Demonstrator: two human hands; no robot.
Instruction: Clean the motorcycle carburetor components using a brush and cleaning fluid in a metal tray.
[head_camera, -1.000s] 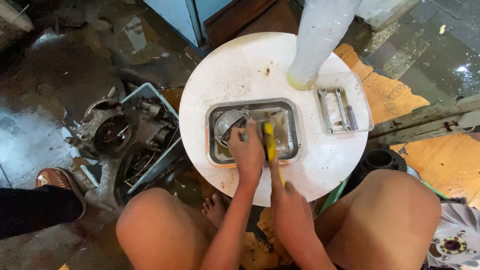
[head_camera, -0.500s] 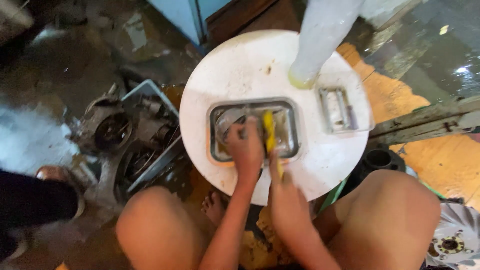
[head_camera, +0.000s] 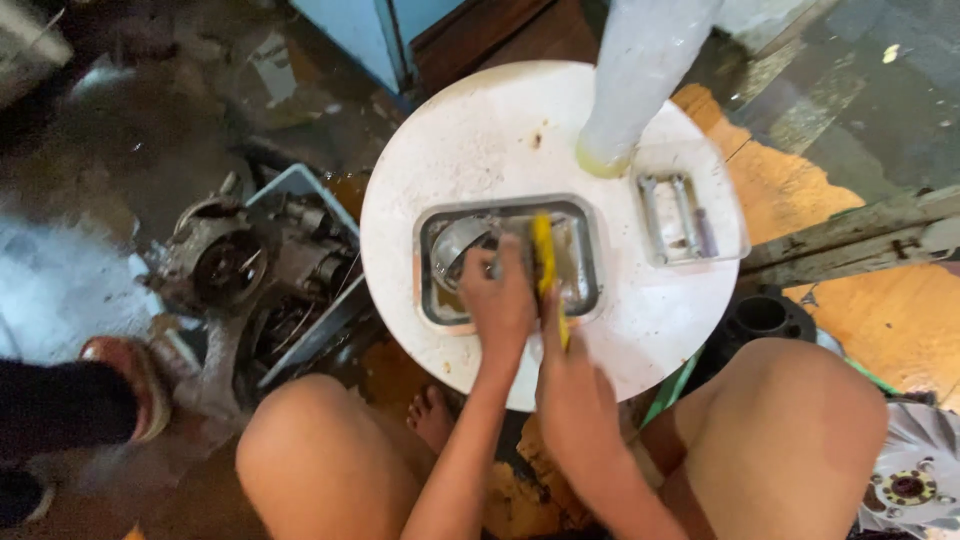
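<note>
1. A yellow-handled brush (head_camera: 543, 262) is gripped by the right hand (head_camera: 572, 392), fingers closed round its handle.
2. A metal part (head_camera: 458, 250) is pressed by the left hand (head_camera: 500, 300), fingers curled over it.
3. Both are held inside a rectangular metal tray (head_camera: 590, 265), which is set on a round white table (head_camera: 480, 140).
4. A clear plastic container (head_camera: 690, 215) is seen just beside the tray.

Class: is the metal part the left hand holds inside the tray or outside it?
Inside: the metal part lies within the tray's rim, under the left hand.
</note>
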